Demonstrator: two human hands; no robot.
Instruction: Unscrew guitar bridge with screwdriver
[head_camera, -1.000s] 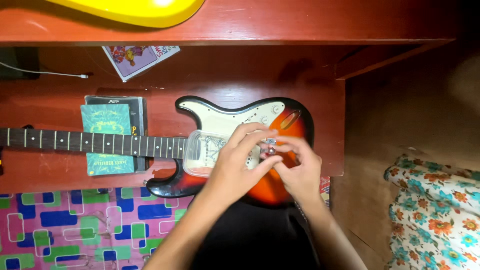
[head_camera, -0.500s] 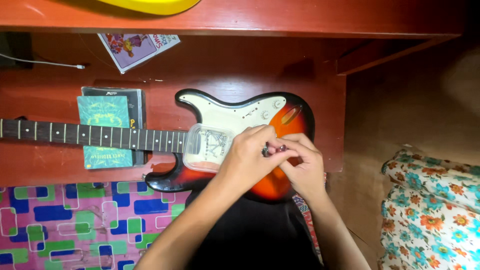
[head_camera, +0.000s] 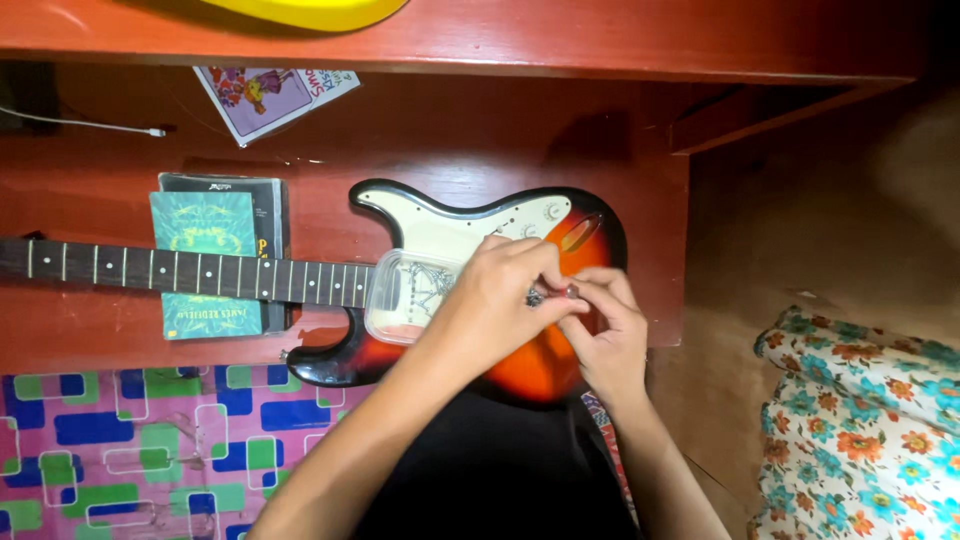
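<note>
Small dark metal part (head_camera: 537, 297) pinched between fingertips of left hand (head_camera: 495, 300) and right hand (head_camera: 605, 330), over orange guitar body (head_camera: 540, 360); clear plastic box (head_camera: 400, 297) just beside left hand; green booklet (head_camera: 205, 265) farther left, under guitar neck (head_camera: 180, 272); red table (head_camera: 480, 130) beneath.

Green booklet (head_camera: 205, 265), picture book (head_camera: 275, 95), perhaps cable (head_camera: 85, 124)
</note>
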